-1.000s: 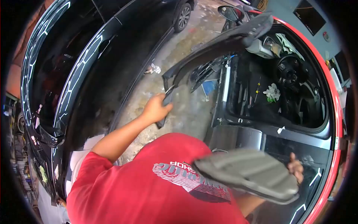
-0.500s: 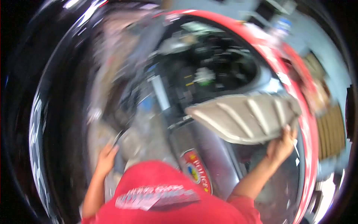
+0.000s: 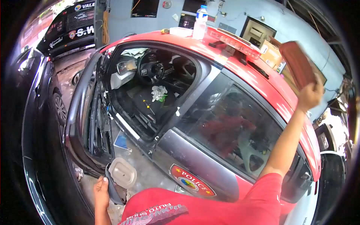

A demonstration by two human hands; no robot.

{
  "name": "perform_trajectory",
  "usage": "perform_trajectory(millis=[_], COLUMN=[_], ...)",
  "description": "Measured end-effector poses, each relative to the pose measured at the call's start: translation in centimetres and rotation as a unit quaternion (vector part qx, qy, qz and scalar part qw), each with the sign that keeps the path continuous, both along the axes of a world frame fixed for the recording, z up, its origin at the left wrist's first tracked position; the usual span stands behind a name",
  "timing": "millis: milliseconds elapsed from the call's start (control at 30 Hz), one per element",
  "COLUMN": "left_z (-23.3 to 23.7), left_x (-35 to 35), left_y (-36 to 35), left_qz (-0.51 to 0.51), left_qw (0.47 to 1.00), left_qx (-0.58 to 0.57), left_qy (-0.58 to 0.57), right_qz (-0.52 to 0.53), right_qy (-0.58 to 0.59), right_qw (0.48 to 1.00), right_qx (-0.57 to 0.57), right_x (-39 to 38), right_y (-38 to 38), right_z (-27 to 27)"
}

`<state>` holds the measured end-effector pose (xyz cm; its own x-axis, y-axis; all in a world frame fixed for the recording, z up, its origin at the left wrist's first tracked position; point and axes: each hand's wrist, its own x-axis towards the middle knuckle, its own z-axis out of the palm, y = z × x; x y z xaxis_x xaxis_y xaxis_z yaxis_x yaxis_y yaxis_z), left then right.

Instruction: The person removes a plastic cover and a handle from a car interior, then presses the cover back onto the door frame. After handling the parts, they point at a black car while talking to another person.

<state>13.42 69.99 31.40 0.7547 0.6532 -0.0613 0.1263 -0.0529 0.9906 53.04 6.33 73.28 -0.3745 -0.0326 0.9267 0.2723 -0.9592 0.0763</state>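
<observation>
My right hand (image 3: 312, 93) is grasping a reddish-brown, flat, oblong panel (image 3: 298, 64) by its lower end, up by the glossy red car roof (image 3: 279, 90); the panel is showing blurred, so I cannot tell whether it is touching anything; my left hand (image 3: 101, 190) is gripping the lower end of a dark grey, narrow trim piece (image 3: 114, 191), with a beige, rounded, plastic-looking piece (image 3: 123, 173) showing just beside it. With both hands loaded, I judge that a firm, quiet hold is serving me best; the panel's free end is leaning toward the brown cardboard box (image 3: 272, 55) and the red-lensed light bar (image 3: 234, 44), so I am needing room there; the trim piece is calling for steady control, since the glossy black car (image 3: 37, 127) is standing near my left.
</observation>
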Motion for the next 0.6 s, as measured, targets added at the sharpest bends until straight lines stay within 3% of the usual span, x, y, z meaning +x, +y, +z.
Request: perform_trajectory(millis=[67,167,200,233,267,300,333,367,433,500,533,600], left_z=[0.4,-1.0,0.5,2.6,3.2,4.1,3.0,3.7,3.8,4.8,5.7,4.9], left_x=[0.6,2.0,2.6,3.6,3.8,4.0,4.6,5.1,6.4,7.1,7.4,7.8], left_y=[-0.1,0.2,-0.4,-1.3,-1.4,-1.9,-1.8,-1.7,-2.0,-2.2,-3.0,-2.9], left_qz=[-0.052,-0.077,-0.091,-0.092,-0.093,-0.078,-0.074,-0.104,-0.121,-0.17,-0.144,-0.141], left_qw=[0.999,0.997,0.995,0.995,0.994,0.995,0.996,0.994,0.991,0.98,0.984,0.986], left_qx=[0.004,-0.022,-0.028,-0.033,-0.051,-0.026,-0.049,-0.021,-0.037,-0.037,-0.055,-0.012], left_qy=[0.009,-0.001,-0.001,0.003,0.031,0.048,0.024,0.009,-0.043,-0.092,-0.095,-0.085], right_qz=[-0.03,-0.077,0.019,0.051,-0.001,0.167,0.208,0.195,0.193,0.042,0.048,0.155], right_qy=[0.182,0.44,0.47,0.476,0.417,0.411,0.41,0.42,0.476,0.389,0.39,0.37], right_qw=[0.98,0.887,0.88,0.875,0.902,0.893,0.882,0.874,0.855,0.91,0.91,0.915], right_qx=[-0.079,-0.116,-0.068,-0.071,-0.108,-0.076,-0.103,-0.144,-0.077,-0.134,-0.133,-0.048], right_x=[2.4,4.6,5.9,6.7,7.7,6.1,5.6,6.2,6.3,7.2,7.2,3.3], right_y=[-1.4,-3.6,-5.6,-7.9,-9.7,-7.6,-7.0,-8.2,-7.9,-8.3,-7.2,-0.2], right_z=[-3.7,-9.9,-12.1,-13.5,-14.7,-15.0,-14.7,-14.6,-15.1,-14.8,-15.4,-17.2])
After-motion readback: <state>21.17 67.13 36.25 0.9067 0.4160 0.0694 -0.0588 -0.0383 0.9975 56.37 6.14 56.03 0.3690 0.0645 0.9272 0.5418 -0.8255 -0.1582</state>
